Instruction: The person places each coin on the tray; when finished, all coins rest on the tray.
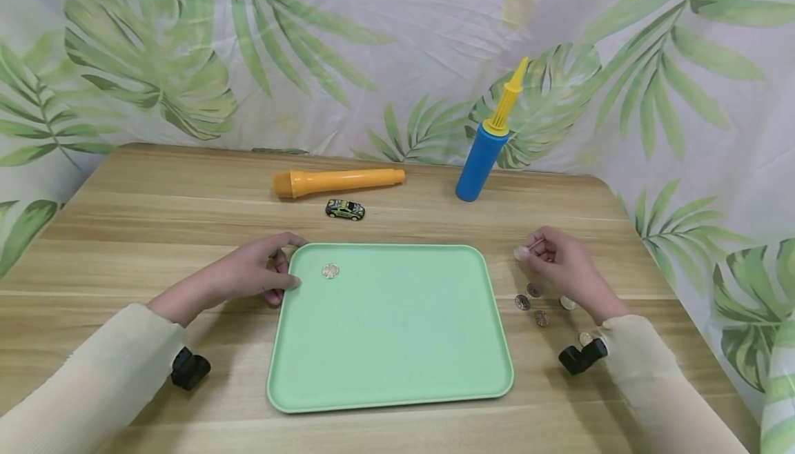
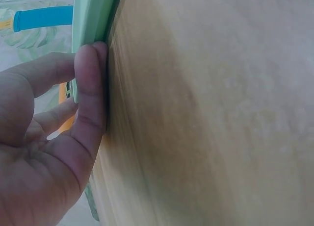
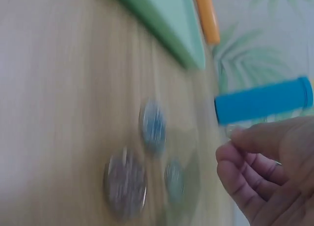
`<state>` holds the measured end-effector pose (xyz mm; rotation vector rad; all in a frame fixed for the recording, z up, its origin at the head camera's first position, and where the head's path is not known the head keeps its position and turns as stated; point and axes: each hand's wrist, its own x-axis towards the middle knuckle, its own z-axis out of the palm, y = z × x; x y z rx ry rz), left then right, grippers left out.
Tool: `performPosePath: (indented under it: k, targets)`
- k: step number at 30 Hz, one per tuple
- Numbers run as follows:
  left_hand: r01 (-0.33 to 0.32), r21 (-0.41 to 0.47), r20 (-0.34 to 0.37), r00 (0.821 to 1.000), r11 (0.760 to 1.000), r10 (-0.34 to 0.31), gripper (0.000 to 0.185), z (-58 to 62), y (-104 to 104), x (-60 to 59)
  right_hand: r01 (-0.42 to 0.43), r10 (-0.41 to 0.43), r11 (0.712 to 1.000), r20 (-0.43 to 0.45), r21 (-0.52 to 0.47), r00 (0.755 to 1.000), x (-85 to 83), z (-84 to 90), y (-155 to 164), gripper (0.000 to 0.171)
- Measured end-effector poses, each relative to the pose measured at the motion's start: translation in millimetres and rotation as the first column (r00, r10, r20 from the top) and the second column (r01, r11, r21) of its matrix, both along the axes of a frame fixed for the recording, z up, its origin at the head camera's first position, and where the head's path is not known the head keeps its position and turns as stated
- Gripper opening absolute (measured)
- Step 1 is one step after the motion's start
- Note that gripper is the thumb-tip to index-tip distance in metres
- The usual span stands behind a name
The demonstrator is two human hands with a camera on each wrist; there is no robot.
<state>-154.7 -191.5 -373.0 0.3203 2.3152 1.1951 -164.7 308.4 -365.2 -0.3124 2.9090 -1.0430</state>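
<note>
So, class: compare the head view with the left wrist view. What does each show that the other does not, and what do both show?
Only the head view shows the right hand pinching a coin, loose coins on the table, one coin in the tray and a toy car. Only the left wrist view shows the thumb pressed flat on the tray's rim. Both show the left hand, green tray and blue pump.

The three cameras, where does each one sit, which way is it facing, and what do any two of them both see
Head: worn on the head, looking forward and down at the green tray, one coin on it; both sleeves, left hand and right hand show.
Left wrist: at the left hand, facing along the tray's edge; thumb and fingers show.
Right wrist: at the right hand, facing blurred loose coins on the table.
Shared: both wrist views catch the blue pump and the tray.
</note>
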Motion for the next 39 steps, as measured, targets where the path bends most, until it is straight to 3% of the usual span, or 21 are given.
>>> performPosePath:
  k: [7,17,23,30,39]
  targets:
    - [-0.003,-0.004,-0.009,1.0,1.0,0.003,0.071,-1.6,0.2,-0.3,-0.095,0.116,0.98,0.117,-0.174,0.986,-4.3,4.8,-41.7,0.02]
    - [0.001,-0.028,-0.027,1.0,1.0,-0.002,0.072,-0.6,3.3,-0.8,-0.179,0.259,0.938,0.257,-0.298,0.931,-14.2,-0.7,-104.4,0.02]
    - [0.0,-0.043,-0.029,1.0,0.999,-0.001,0.073,0.1,3.4,1.2,-0.275,0.344,0.926,0.279,-0.257,0.897,-17.4,-7.5,-136.9,0.015]
    - [0.009,-0.042,-0.017,1.0,0.999,-0.009,0.074,0.6,4.5,1.0,-0.318,0.367,0.924,0.266,-0.211,0.891,-22.4,-8.8,-160.7,0.012]
    - [0.014,-0.06,-0.039,0.999,0.998,-0.017,0.076,-3.6,2.2,0.3,-0.371,0.416,0.906,0.274,-0.202,0.867,-26.4,-9.7,-189.9,0.013]
